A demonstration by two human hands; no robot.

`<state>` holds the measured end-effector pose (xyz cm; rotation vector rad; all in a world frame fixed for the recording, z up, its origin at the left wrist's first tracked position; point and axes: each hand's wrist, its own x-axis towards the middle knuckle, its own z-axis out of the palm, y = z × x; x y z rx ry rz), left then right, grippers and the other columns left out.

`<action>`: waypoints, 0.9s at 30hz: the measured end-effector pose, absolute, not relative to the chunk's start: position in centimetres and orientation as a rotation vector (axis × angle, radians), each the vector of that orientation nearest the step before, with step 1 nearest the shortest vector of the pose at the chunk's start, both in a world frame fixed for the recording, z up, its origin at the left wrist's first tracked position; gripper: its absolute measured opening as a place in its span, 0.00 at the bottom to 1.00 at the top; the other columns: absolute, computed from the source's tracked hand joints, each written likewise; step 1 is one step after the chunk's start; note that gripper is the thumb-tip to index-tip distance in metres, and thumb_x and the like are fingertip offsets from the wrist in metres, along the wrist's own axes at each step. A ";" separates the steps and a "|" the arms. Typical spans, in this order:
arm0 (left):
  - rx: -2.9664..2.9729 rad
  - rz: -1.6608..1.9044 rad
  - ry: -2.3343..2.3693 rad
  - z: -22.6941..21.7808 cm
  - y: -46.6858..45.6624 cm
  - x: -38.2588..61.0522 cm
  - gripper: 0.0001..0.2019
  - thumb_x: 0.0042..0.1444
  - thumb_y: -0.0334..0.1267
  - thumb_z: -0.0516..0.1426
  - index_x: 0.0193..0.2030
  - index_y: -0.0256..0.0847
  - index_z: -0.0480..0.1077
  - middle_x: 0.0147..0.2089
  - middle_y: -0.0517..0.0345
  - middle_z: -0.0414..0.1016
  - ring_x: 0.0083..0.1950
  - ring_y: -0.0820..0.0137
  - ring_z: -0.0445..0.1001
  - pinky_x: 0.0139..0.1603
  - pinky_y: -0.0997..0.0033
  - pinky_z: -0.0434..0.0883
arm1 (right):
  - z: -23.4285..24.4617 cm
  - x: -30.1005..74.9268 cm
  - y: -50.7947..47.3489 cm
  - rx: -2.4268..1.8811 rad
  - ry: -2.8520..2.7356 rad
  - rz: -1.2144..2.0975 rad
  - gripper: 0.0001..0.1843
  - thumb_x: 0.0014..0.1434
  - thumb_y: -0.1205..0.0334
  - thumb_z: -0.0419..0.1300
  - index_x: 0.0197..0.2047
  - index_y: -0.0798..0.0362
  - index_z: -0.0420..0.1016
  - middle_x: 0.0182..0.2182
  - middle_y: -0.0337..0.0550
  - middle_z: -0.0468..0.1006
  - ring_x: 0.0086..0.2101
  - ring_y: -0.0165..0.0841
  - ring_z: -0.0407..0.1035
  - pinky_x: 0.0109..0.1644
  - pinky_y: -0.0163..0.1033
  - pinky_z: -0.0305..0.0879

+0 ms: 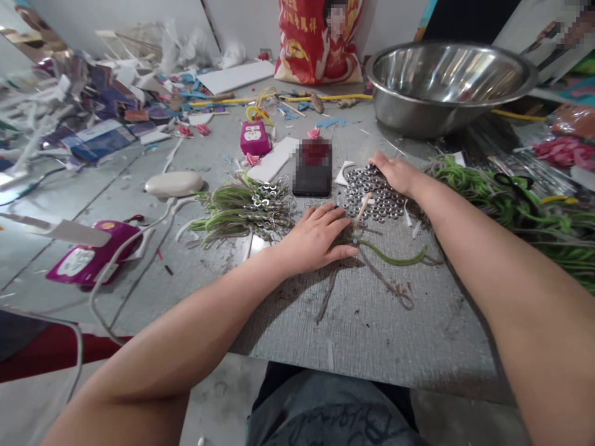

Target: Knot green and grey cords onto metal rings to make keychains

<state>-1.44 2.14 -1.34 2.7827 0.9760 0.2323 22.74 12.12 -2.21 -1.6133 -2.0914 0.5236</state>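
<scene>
My left hand [317, 238] lies flat on the grey table [372, 334], fingers stretched out over green and brown cords [395, 257]. A small wooden stick [362, 207] stands at its fingertips. My right hand [396, 173] rests on a pile of small metal rings [372, 195], fingers curled down into them; what they pinch is hidden. A bundle of green and brown cords with metal clasps [242, 210] lies left of my left hand. A dark phone [313, 168] lies just behind both hands.
A large steel bowl [449, 83] stands at the back right, a heap of green cords [525, 204] to the right. A white oval object [174, 183], magenta cases [255, 137] and white cables lie left. Scraps and a red bag [318, 40] crowd the back.
</scene>
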 end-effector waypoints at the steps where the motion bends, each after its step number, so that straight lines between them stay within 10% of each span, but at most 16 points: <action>1: 2.782 0.234 0.976 -1.3 2.1 -1.4 0.30 0.58 0.58 0.44 0.57 0.35 0.61 0.62 0.43 0.60 0.65 0.54 0.52 0.62 0.52 0.55 | -1.9 22.8 11.7 -1.614 -2.056 0.670 0.46 0.55 0.31 0.30 0.53 0.54 0.72 0.53 0.50 0.71 0.56 0.46 0.60 0.62 0.53 0.49; 5: 2.781 0.239 0.974 -1.3 2.1 -1.4 0.30 0.58 0.58 0.45 0.57 0.35 0.61 0.62 0.43 0.60 0.65 0.53 0.52 0.61 0.51 0.56 | -0.3 23.1 9.5 -1.513 -1.959 0.885 0.43 0.60 0.38 0.24 0.52 0.51 0.71 0.50 0.46 0.74 0.52 0.38 0.65 0.57 0.47 0.59; 13: 2.794 0.313 0.934 -1.3 2.0 -1.4 0.24 0.62 0.50 0.43 0.56 0.36 0.62 0.60 0.47 0.62 0.64 0.56 0.54 0.62 0.53 0.56 | 1.3 23.3 4.8 -1.622 -2.116 0.321 0.11 0.53 0.55 0.56 0.32 0.50 0.77 0.31 0.45 0.78 0.32 0.39 0.71 0.41 0.47 0.66; 27: 2.863 0.584 0.833 -1.4 2.4 -1.7 0.16 0.52 0.26 0.46 0.41 0.40 0.73 0.41 0.53 0.72 0.46 0.65 0.66 0.50 0.62 0.65 | -1.3 23.2 2.8 -1.531 -2.486 -0.069 0.14 0.58 0.60 0.51 0.40 0.49 0.77 0.38 0.47 0.76 0.40 0.39 0.68 0.41 0.44 0.64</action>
